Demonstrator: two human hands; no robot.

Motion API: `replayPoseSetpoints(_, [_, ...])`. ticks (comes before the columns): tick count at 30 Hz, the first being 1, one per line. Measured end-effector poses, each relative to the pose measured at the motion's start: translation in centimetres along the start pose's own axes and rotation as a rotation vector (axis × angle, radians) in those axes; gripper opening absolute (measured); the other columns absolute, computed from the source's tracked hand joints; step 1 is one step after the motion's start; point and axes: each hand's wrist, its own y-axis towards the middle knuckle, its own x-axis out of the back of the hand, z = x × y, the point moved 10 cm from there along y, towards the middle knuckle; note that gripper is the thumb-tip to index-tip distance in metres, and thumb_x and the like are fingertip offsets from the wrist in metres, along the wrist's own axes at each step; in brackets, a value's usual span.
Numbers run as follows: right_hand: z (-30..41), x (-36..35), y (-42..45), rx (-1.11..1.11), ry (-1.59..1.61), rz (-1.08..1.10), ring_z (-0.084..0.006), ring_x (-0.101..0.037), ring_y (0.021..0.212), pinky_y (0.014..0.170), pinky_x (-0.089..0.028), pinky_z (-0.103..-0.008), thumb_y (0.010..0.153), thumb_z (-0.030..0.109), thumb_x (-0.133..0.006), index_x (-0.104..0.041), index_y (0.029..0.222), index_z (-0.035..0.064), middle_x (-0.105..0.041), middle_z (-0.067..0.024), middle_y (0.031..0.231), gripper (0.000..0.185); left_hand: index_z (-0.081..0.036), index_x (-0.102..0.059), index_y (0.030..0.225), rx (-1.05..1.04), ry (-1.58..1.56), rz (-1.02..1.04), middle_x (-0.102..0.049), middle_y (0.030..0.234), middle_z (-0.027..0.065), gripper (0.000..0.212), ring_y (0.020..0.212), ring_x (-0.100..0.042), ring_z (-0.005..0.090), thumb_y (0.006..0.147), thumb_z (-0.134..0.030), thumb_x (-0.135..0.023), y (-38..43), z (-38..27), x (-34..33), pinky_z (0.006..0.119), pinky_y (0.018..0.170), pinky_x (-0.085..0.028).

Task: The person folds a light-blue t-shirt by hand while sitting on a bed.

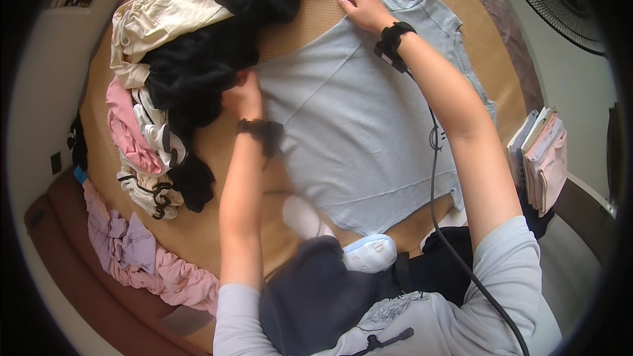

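Note:
A light grey-blue knit top (366, 123) lies spread on a tan woven mat (232, 178), with creases running across it. My left hand (243, 96) pinches its left corner, and the cloth is drawn taut from there. At the top's far side, my right hand (367, 10) rests on the fabric near a folded part by its edge. Whether those fingers grip the cloth cannot be made out. Each wrist wears a black strap with a small device; a black cable (434, 173) runs down along my right arm.
Left of the top lies a heap of black clothes (198, 64), cream shorts (163, 20) and a pink garment (131, 128). Pink and lilac fabric (128, 247) lines the mat's left edge. Folded clothes (539, 158) stand at right, below a fan (554, 0). A sock-covered foot (370, 253) is close to the hem.

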Motion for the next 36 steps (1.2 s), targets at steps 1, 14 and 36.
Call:
replayPoseSetpoints(1, [0.7,0.0,-0.1,0.033,0.014,0.023,-0.0330,-0.056,0.099,0.087,-0.043,-0.0412,0.083,0.020,-0.047,-0.060,0.099,0.0036,-0.060,-0.0165,0.103,0.026,-0.004,-0.066,0.077,-0.003,0.009,-0.008,-0.066,0.069,0.0087,0.022,0.065,-0.064,0.0230,0.069,-0.024,-0.070,0.2,0.3,0.2,0.034,0.063,-0.048])
replayPoseSetpoints(14, [-12.1,5.9,-0.3,-0.426,-0.578,0.067,-0.0290,-0.017,0.136,0.109,-0.018,-0.0429,0.091,0.035,-0.038,-0.025,0.140,0.0185,-0.019,-0.0098,0.147,0.053,-0.002,-0.063,0.076,-0.075,-0.015,0.118,-0.063,0.063,0.0066,0.023,0.055,-0.059,0.0150,0.072,-0.024,-0.069,0.9,1.2,-1.4,0.028,0.055,-0.046])
replayPoseSetpoints(36, [-6.4,6.8,-0.8,-0.463,-0.733,0.003,-0.0285,-0.049,0.112,0.096,-0.031,-0.0501,0.084,0.020,-0.046,-0.050,0.115,0.0064,-0.051,-0.0141,0.121,0.034,-0.002,-0.059,0.079,-0.130,-0.180,0.246,-0.060,0.062,0.0024,0.016,0.052,-0.052,0.0082,0.073,-0.013,-0.068,1.6,3.7,-3.4,0.023,0.049,-0.040])
